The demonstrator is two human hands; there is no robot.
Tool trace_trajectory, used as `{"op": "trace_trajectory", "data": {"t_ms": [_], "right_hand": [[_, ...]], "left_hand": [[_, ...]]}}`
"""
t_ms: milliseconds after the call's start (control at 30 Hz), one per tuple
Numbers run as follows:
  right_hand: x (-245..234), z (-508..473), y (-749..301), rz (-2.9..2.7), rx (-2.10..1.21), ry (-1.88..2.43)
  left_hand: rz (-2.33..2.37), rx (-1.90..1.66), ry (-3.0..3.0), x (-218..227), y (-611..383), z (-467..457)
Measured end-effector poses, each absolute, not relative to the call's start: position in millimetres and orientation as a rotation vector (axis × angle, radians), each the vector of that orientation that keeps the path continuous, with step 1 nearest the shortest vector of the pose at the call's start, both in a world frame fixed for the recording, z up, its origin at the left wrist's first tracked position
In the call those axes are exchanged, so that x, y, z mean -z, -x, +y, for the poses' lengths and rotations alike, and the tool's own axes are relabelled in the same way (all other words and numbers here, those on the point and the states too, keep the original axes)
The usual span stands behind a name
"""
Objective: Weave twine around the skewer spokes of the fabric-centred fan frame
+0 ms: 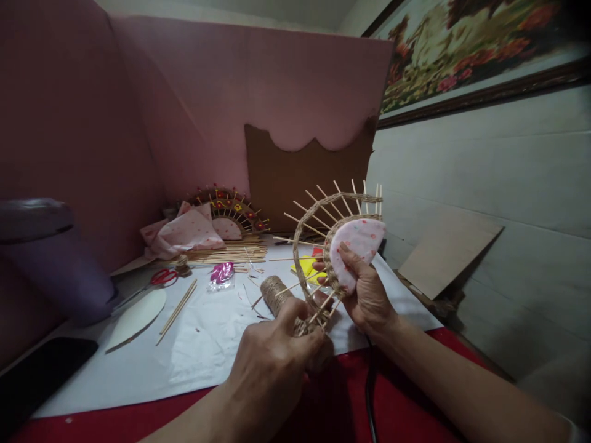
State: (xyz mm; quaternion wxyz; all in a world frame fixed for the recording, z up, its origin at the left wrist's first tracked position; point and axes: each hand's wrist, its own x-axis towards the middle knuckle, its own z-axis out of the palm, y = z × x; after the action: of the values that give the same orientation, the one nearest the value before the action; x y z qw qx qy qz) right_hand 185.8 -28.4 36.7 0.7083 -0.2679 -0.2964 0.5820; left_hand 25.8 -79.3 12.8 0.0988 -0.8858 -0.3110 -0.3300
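Observation:
My right hand grips a half-round fan-shaped piece, its thumb on the spotted pink cloth face. Thin wooden sticks radiate from its curved edge, and a jute braid arches across them. At the lower end of the arch, my left hand is closed on the braid, its fingertips close to the lowest sticks. Just behind that hand, a spool of jute twine lies on the white sheet. My left fingers partly hide the braid's end.
Red-handled scissors, a white half-round piece, loose sticks, a purple packet and a yellow packet lie on the sheet. A decorated fan and spotted cloth are behind. A dark phone-like slab and purple bottle stand left.

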Motion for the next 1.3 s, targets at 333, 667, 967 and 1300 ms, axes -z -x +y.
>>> {"op": "trace_trajectory", "data": {"t_ms": [333, 667, 967, 1300], "right_hand": [[-29.6, -21.8, -188.2, -0.629, -1.232, 0.602], [-25.4, -17.9, -188.0, -0.514, -1.244, 0.56], [-28.2, -22.7, -186.7, -0.487, -1.285, 0.591], [-23.8, -14.3, -194.6, -0.478, -1.346, 0.6]], "left_hand": [[-0.891, 0.988, 2.872, -3.7, -28.1, -78.8], [-0.815, 0.996, 2.868, 0.6, -30.6, -76.7], [-0.819, 0.984, 2.772, 7.1, -31.1, -74.6], [-0.922, 0.827, 2.824, 7.5, -28.8, -72.7]]}}
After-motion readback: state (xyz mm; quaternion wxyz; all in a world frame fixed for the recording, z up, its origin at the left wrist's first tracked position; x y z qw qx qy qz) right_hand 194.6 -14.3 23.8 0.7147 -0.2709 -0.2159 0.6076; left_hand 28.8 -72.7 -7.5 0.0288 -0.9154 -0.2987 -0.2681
